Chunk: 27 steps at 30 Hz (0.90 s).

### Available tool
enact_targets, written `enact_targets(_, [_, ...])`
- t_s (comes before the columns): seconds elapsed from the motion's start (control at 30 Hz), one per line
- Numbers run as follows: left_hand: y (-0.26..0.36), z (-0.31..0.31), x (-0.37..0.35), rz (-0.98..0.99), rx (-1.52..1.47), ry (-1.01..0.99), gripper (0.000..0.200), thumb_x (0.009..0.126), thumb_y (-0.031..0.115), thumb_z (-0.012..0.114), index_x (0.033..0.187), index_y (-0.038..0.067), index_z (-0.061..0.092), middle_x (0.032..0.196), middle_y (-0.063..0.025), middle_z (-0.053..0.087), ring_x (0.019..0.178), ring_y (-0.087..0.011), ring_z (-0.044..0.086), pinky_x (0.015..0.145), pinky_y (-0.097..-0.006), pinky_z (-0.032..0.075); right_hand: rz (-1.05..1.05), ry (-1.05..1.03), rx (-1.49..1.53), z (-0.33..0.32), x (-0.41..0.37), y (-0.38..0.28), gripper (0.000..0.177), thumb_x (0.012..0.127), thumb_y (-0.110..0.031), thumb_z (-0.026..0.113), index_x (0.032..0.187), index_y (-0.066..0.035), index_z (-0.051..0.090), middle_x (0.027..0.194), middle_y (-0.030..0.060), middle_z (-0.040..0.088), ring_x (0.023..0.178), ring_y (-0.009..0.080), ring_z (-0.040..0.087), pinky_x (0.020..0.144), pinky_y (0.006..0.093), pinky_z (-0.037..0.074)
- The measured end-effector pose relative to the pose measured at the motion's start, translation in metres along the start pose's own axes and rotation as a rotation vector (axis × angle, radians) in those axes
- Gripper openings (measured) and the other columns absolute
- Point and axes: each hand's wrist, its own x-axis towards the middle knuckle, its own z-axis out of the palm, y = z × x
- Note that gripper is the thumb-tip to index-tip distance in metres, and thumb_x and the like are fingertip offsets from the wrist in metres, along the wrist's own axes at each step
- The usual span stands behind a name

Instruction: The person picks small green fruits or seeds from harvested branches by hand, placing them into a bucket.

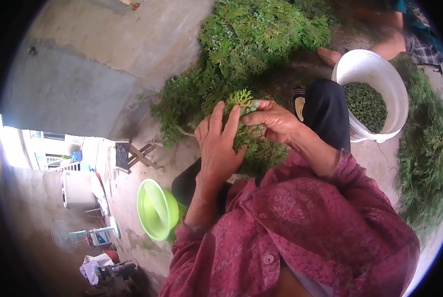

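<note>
One green, flat-fronded sprig [241,97] is held between both hands, in front of the person's lap. Its tip is bright yellow-green, finely branched and scale-leaved; a few small blue-green berries appear at its right edge, partly hidden by fingers, so their number cannot be told.

The left hand [215,141] curls round the sprig, its forefinger and middle finger set slightly apart. The right hand [280,121] has thumb and forefinger brought together, pinching at the sprig's right side; what exactly lies between these fingertips cannot be told.

Count of other items: one white round plastic bucket [362,67] to the right, partly filled with small round green berries [367,106], too many to count; two masses of cut greenery, one berry-bearing green heap [251,39] on the far side and one darker green heap [422,148] at the right; one lime-green round plastic basin [141,205] on the left; one folding wooden stool [141,157] beyond it; one pale standing fan [64,236] farther left; one other person's bare leg [387,48], far right, beside the bucket.
</note>
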Motion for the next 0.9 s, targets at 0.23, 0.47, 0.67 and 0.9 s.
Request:
enact_targets(0.23, [-0.024,0.012,-0.064,-0.222,-0.796,-0.097,0.054,0.065,0.029,0.071,0.109,0.003,0.056,0.108,-0.0165,0.055,0.097,-0.0338,0.052,0.084,-0.0399,0.04,-0.071,0.059,0.069,-0.004,0.007,-0.005,0.023,0.074,0.0,0.063,0.095,-0.009,0.061,0.086,0.0015,0.063,0.075,0.0136,0.062,0.061,0.0315,0.054])
enact_targets(0.47, [-0.024,0.097,-0.073,-0.748,-1.983,0.357,0.05,0.084,0.035,0.054,0.118,0.0,0.046,0.105,-0.0103,0.057,0.094,-0.0218,0.056,0.08,-0.035,0.044,0.049,0.018,0.044,0.013,0.011,0.041,0.025,0.074,-0.002,0.065,0.098,-0.007,0.06,0.086,0.0019,0.064,0.069,0.0081,0.06,0.052,0.0208,0.047])
enact_targets(0.67, [-0.049,0.072,-0.057,-0.832,-1.742,0.115,0.038,0.091,0.027,0.043,0.115,-0.002,0.046,0.108,-0.0127,0.054,0.097,-0.0219,0.054,0.086,-0.0332,0.042,0.058,0.093,-0.317,0.014,0.005,0.048,0.025,0.074,-0.013,0.07,0.096,-0.005,0.061,0.083,0.0022,0.063,0.067,0.0103,0.058,0.061,0.0232,0.049])
enact_targets(0.9, [-0.053,0.057,-0.065,-0.981,-1.442,0.209,0.036,0.09,0.025,0.047,0.112,-0.004,0.05,0.107,-0.0126,0.056,0.095,-0.0216,0.055,0.084,-0.0326,0.044,0.01,0.105,-0.471,-0.006,0.005,0.034,0.028,0.076,-0.019,0.068,0.098,-0.004,0.059,0.081,0.0026,0.061,0.066,0.0079,0.056,0.059,0.0209,0.047])
